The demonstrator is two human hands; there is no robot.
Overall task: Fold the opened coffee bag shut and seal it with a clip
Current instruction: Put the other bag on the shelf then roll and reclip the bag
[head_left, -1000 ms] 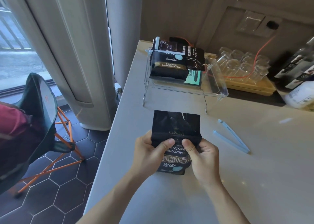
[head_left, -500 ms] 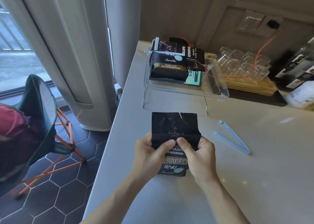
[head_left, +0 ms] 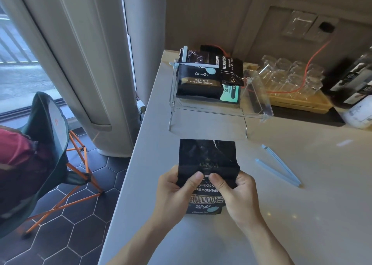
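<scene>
Black coffee bag [head_left: 207, 160] pinched by both hands [head_left: 175, 192] [head_left: 239, 194] — blue clip [head_left: 278, 167] lies open right, nearer the right hand.

A clear acrylic rack [head_left: 221, 112] stands on the pale countertop [head_left: 302, 214], holding several dark coffee packs [head_left: 198, 83]. Beside it, upturned glasses [head_left: 289, 73] sit on a wooden tray [head_left: 300, 103], with an orange cable [head_left: 310, 61] draped across them. A folding chair [head_left: 50, 144] with orange legs stands on the dark hexagonal tile floor [head_left: 66, 234].
</scene>
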